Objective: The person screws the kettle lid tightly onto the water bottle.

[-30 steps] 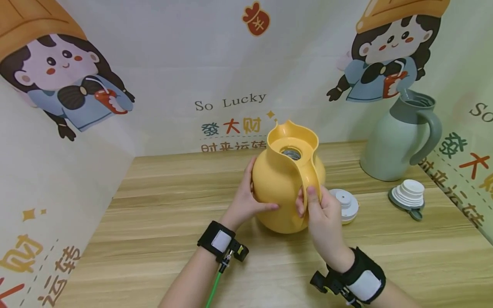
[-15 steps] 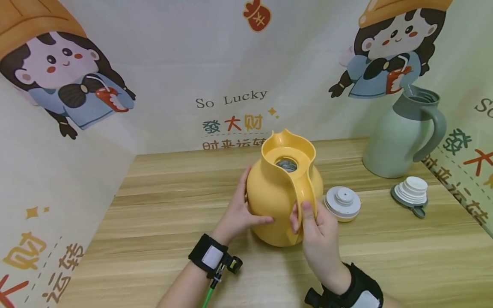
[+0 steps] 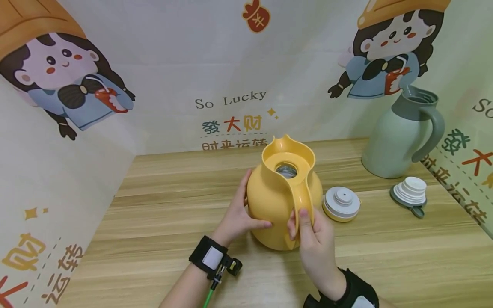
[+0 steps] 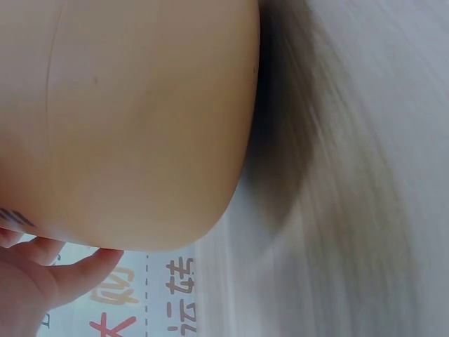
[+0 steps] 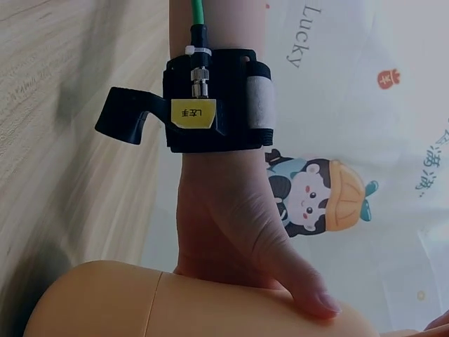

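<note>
A round yellow thermos jug [image 3: 275, 209], its top uncovered, stands roughly upright at the middle of the wooden table. My left hand [image 3: 240, 218] grips the jug's left side, thumb across the front and fingers reaching round behind. With my right hand [image 3: 317, 244] I hold the jug's handle, thumb lying on its outer face. The jug's smooth lower body [image 4: 140, 126] fills much of the left wrist view, fingers touching its edge. In the right wrist view, my left hand [image 5: 231, 225] presses against the jug [image 5: 210, 305]. A white-and-yellow lid [image 3: 342, 203] lies just right of the jug.
A pale green thermos jug [image 3: 396, 137] with a grey handle stands uncovered at the back right. In front of it sits a white-and-grey stopper [image 3: 410, 194]. A printed cloth [image 3: 165, 64] rises behind the table [image 3: 161, 205] and along both sides.
The yellow jug has come down and slightly toward me, both hands moving with it. More of the lid beside it now shows. Both hands keep their hold.
</note>
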`<state>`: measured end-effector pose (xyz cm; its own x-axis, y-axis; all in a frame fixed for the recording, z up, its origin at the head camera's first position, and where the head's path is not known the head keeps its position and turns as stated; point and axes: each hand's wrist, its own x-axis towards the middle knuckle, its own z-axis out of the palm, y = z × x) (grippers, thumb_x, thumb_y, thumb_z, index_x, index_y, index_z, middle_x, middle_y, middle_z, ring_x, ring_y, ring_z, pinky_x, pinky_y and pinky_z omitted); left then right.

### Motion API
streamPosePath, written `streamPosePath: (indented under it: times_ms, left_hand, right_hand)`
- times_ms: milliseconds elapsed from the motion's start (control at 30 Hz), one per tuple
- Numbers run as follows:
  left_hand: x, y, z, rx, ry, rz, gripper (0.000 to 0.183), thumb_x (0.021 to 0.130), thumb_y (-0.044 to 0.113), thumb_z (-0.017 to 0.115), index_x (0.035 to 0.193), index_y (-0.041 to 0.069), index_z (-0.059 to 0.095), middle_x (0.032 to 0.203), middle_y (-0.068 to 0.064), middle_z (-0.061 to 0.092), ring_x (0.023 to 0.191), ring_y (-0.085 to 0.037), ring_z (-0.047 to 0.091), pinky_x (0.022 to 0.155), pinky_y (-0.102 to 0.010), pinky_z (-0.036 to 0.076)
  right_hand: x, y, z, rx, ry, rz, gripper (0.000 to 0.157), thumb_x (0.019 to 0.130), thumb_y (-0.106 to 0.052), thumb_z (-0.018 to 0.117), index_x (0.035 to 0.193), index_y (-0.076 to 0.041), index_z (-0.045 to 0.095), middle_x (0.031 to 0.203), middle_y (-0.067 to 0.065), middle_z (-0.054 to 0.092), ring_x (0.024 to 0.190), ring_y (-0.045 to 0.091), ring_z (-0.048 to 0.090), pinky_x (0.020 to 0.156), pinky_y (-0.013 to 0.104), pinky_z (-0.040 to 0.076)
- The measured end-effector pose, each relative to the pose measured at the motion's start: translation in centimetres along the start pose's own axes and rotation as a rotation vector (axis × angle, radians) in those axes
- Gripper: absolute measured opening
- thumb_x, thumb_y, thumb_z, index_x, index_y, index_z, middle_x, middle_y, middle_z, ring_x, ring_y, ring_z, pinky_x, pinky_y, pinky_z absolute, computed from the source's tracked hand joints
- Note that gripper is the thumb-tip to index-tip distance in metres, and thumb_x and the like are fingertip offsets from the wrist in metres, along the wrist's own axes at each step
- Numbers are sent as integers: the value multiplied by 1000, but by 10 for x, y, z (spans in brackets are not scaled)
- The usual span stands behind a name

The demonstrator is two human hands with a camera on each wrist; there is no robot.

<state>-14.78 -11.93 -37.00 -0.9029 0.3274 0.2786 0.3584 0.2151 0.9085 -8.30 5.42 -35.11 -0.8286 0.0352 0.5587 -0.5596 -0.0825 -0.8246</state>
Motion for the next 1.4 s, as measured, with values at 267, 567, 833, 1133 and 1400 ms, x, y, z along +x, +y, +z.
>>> streamPosePath:
  times_ms: [267,567,833,1133,1400]
  left_hand:
    - [0,-11,-1,-40,-17,1,119,57,4,84,146,16,6,147,-7,20,130,-19,23,101,-52,23]
    - [0,-21,-4,-105,-49,18,122,57,30,88,146,20,6,148,-5,16,131,-22,22,102,-51,21]
    - [0,-21,-3,-119,-54,13,123,55,39,86,146,21,6,149,-4,16,129,-25,25,102,-52,21]
    - [-1,-24,-4,-111,-51,7,123,54,46,84,146,25,5,148,-2,16,129,-26,26,101,-51,22]
    - [-1,-23,-6,-100,-66,-8,122,57,43,85,146,27,4,149,-1,15,129,-24,26,102,-50,22]
  right_hand:
    - [-6,5,4,-2,10,-18,24,98,3,32,81,3,49,60,7,46,53,14,45,44,30,38]
    - [-9,7,9,-59,6,-66,24,96,8,33,81,0,50,60,4,47,51,13,43,42,26,36]
    - [-9,9,11,-68,27,-83,25,96,9,34,82,0,51,60,4,48,50,12,44,40,27,36]
    - [-9,10,9,-52,-21,-98,22,97,8,32,86,4,51,63,4,49,54,13,46,44,25,39]
    - [-11,4,1,-74,-83,16,20,98,2,34,100,4,53,71,6,54,68,16,52,60,26,45]
